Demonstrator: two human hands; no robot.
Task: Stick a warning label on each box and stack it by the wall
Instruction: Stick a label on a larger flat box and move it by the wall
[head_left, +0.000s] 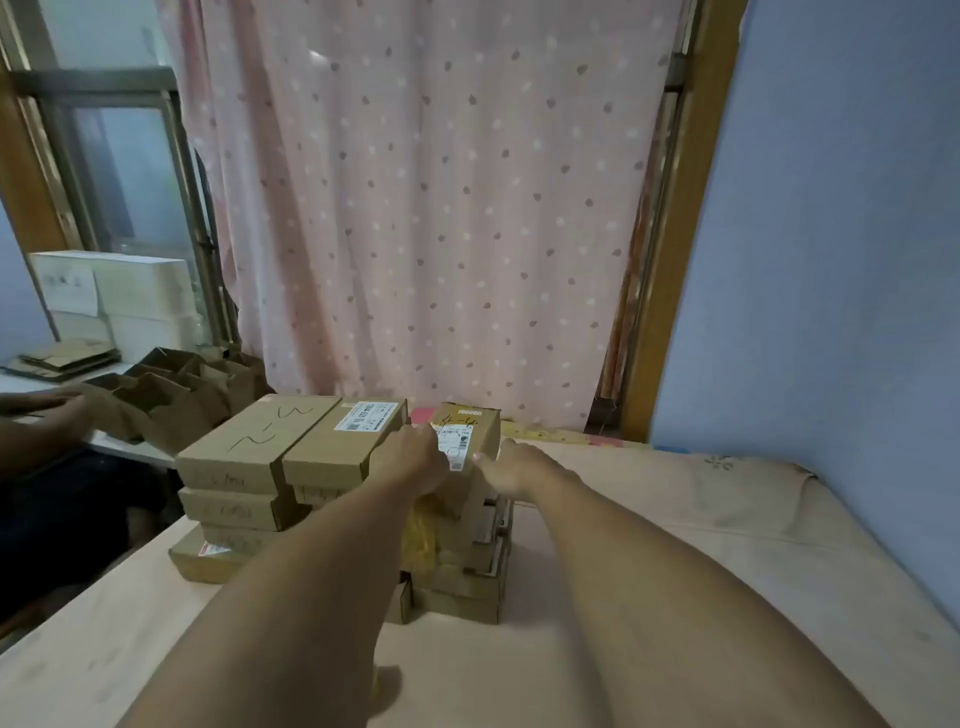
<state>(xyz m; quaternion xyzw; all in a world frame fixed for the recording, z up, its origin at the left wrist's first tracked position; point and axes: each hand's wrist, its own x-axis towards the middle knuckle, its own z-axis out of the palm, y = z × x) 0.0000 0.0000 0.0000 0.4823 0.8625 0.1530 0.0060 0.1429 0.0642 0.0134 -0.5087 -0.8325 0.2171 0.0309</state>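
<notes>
Here, your left hand (415, 460) and right hand (511, 470) clasp the top box (470, 420) on the right stack (457, 587); two stacks (234, 447) stand left of it, remaining boxes unseen.

Box stacks (260, 431) on the bed (675, 519), before the curtain (426, 208) — flattened cartons (67, 356), it seems, farther left.

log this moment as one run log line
step: stacking | left hand: on 4-4 box, grip unclear | right hand: holds its right edge | stack: right one, by curtain
</notes>
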